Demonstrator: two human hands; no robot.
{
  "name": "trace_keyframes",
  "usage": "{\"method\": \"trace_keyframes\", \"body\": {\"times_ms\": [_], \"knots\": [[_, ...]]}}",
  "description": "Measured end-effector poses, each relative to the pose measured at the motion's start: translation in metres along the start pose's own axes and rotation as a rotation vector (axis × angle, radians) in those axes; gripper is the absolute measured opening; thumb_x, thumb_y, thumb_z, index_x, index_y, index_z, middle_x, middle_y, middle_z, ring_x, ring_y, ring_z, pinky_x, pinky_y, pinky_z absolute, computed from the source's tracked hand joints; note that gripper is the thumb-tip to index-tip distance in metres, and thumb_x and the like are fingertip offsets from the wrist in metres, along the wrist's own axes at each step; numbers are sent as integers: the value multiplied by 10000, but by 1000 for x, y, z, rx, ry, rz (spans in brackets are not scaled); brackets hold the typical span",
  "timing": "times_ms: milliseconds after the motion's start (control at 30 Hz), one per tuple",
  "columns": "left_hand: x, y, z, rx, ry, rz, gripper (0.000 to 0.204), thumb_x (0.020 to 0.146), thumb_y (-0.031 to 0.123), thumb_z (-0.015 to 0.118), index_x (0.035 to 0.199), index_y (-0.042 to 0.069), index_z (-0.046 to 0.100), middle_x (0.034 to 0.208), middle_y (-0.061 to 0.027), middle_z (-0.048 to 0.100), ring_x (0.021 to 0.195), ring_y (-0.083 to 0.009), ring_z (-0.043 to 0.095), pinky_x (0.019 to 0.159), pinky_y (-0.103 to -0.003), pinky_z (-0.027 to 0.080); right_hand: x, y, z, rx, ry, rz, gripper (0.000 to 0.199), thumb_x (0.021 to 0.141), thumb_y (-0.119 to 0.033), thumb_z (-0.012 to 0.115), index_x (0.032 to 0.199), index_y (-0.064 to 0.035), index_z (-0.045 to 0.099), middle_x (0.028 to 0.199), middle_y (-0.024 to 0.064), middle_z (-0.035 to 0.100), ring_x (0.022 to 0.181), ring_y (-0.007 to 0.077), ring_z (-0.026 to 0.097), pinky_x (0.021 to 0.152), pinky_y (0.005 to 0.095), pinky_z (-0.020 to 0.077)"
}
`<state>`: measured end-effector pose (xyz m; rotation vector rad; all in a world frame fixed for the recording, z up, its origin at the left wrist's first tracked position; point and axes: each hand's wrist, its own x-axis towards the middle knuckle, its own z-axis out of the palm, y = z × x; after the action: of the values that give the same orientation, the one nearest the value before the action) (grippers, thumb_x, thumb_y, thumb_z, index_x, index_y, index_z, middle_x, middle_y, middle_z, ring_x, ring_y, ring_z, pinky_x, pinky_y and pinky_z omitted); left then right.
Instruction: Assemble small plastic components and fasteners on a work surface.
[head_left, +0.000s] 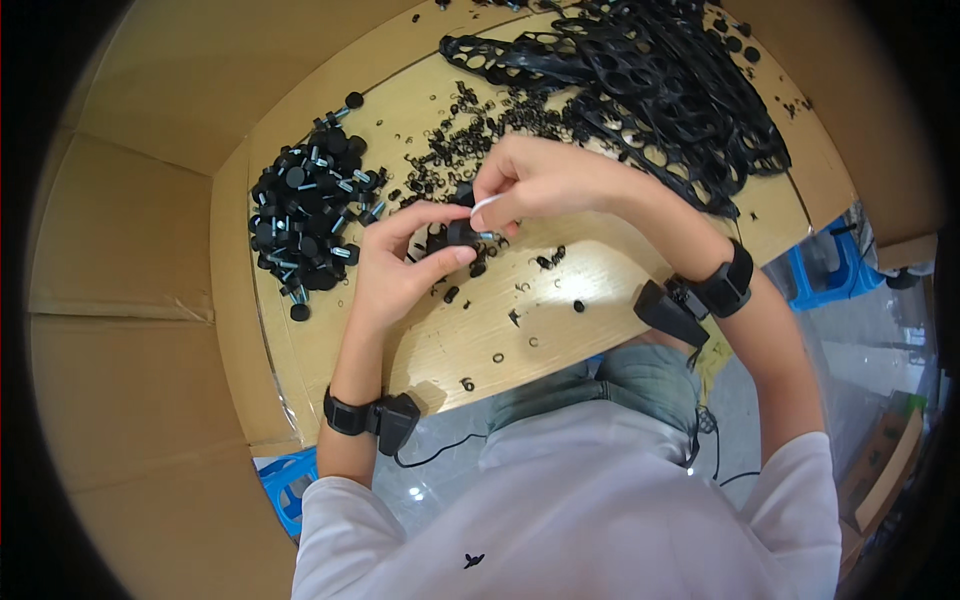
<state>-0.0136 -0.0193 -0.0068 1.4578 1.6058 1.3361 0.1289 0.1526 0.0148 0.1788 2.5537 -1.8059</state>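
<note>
Between the thumb and fingers of my left hand [395, 262] is a black round-headed stud bolt [461, 234], its metal shank pointing right. My right hand [540, 180] is closed just above it, pinching a thin white piece [485, 206] whose kind I cannot make out. The white piece is close to the bolt's head; whether they touch is unclear. Behind the hands, many small black rubber rings [430, 165] lie scattered over the wooden tabletop [430, 345]. Part of the table under my fingers is hidden.
A heap of black-headed stud bolts [310, 225] covers the table's left side. Black rubber sheets punched with holes [650, 90] lie piled at the far right. Cardboard walls [130, 230] rise at the left. Blue plastic stools [830, 265] stand beside the table.
</note>
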Motion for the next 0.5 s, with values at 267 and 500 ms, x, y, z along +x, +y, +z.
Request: {"method": "trace_keyframes", "body": {"times_ms": [267,500], "knots": [[2,1,-1,63,25,48,340,674,28,791,998,10,691,946,-92,685,876,-169,634,808,-276,471,7,13,0,39,-9,-55,263,747,-250,686,747,13,678,583,38,572,538,111,500,497,291,382],[3,-1,-4,40,46,76,344,644,19,803,970,5,696,930,-113,691,860,-199,642,782,-295,486,3,11,1,196,-9,-50,187,796,-160,663,791,26,681,641,25,598,604,73,511,555,253,409]]}}
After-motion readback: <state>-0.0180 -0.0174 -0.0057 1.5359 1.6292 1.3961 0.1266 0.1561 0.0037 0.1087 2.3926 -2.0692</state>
